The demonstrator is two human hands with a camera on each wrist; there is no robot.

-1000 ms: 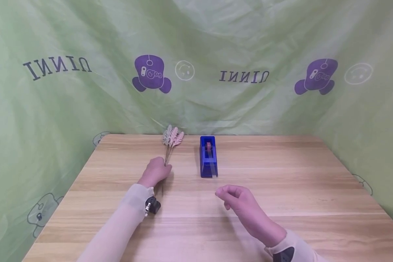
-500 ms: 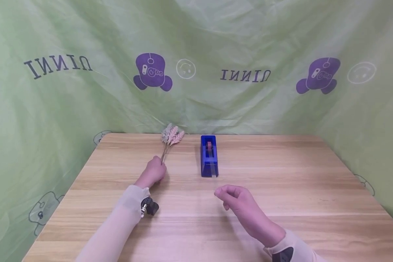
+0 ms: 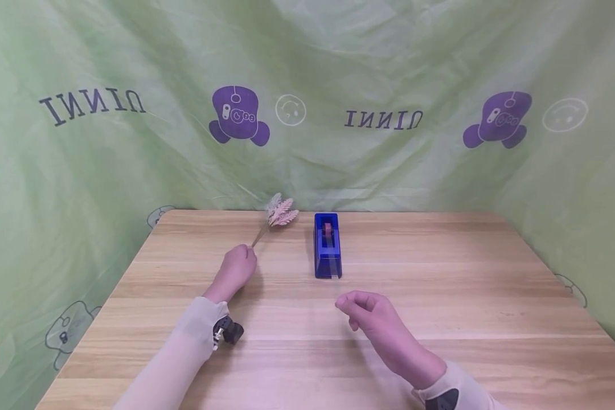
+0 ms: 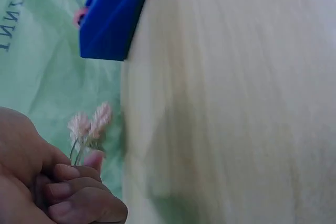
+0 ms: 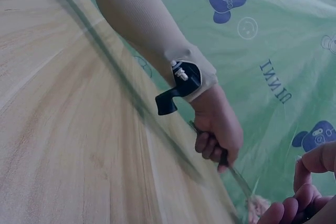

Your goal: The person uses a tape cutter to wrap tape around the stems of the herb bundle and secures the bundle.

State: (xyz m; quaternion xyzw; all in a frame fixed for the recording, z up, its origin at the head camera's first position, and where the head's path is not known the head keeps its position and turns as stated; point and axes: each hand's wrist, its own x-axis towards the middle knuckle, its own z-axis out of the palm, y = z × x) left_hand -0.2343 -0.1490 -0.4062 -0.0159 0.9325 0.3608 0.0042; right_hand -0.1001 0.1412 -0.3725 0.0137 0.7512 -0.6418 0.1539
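Note:
My left hand (image 3: 236,267) grips the thin stems of a small bunch of artificial flowers (image 3: 282,215) on the left of the table. Pink and pale grey-white feathery heads point away towards the far edge. In the left wrist view, curled fingers (image 4: 84,198) cover the lower stems below the pink flower heads (image 4: 80,125). My right hand (image 3: 384,327) hovers on the right, thumb and forefinger curved towards each other, with nothing visible in it. Between and beyond the hands stands a blue tape dispenser (image 3: 321,265), a strip of tape across its front.
The wood-grain table (image 3: 441,273) is walled in by a green curtain (image 3: 307,165) with purple cartoon prints along its back and sides. A black wrist mount (image 3: 230,330) juts out from the left sleeve.
My left hand has drawn slightly left and nearer, and the flower bunch has tilted so its heads lean right. The right hand and the tape dispenser have stayed put.

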